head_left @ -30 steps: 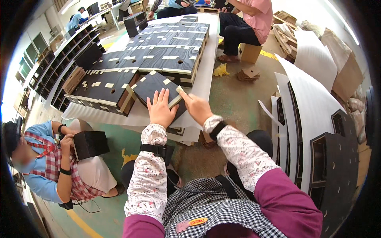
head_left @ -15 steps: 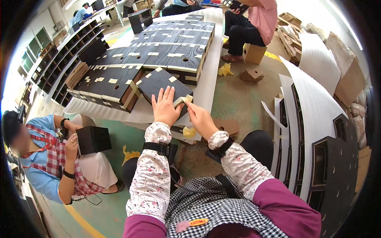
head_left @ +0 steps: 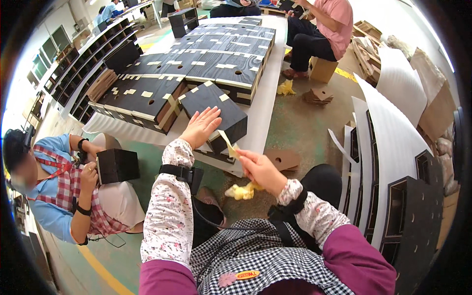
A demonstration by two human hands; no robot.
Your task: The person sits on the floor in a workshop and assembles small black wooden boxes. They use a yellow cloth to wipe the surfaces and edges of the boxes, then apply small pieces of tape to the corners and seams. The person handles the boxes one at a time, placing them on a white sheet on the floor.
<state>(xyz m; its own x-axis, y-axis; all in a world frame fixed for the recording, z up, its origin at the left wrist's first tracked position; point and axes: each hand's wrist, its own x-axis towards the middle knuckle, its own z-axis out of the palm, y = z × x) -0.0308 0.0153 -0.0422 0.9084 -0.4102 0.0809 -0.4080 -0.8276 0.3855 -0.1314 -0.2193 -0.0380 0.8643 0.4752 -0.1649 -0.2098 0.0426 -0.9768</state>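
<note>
My left hand lies flat with fingers spread on the top of a black wooden box. Pale tape pieces stick to that box's edges, and it sits tilted at the near corner of a foam-covered table. Between the thumb and fingers of my right hand is a pale yellow strip of tape. The strip stretches up from the fingertips, and its upper end reaches the box's near edge; whether it still sticks there I cannot tell. Crumpled yellow tape shows below my right hand.
Many taped black boxes cover the white foam sheet. At left a seated co-worker holds a black box. Another person in pink sits beyond. Brown boards lie on the floor; foam-covered black shelving stands right.
My right hand has moved down and right, drawing the tape strip out from the box's corner. My left hand has shifted slightly across the box top, and the view has moved.
</note>
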